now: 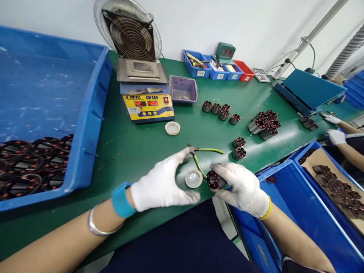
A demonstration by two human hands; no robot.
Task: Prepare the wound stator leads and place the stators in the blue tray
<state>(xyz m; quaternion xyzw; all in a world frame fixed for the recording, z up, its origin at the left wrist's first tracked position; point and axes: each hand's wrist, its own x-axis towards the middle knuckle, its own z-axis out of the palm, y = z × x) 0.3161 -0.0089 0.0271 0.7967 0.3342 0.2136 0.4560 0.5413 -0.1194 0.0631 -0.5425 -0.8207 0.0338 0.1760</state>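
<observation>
My right hand [241, 186], in a white knit glove with a yellow cuff, is closed around a motor stator [212, 179] with copper windings. The stator's open end faces up, near the front of the table. My left hand [163, 184], also gloved in white, has its thumb and fingers spread and holds nothing. Between the hands sits a small round dish [187, 181]. Just beyond lie green-handled cutters [200, 167], their jaws close to my left fingertips. Two more stators [239, 153] stand past my right hand.
Left stands a blue bin [88, 113] of stators. A yellow-and-blue solder pot [148, 108], a purple tray [196, 93] and a white round dish [179, 129] are farther back. Grouped stators [265, 125] stand right; blue bins [301, 204] sit below. A co-worker's gloved hands [335, 136] are at far right.
</observation>
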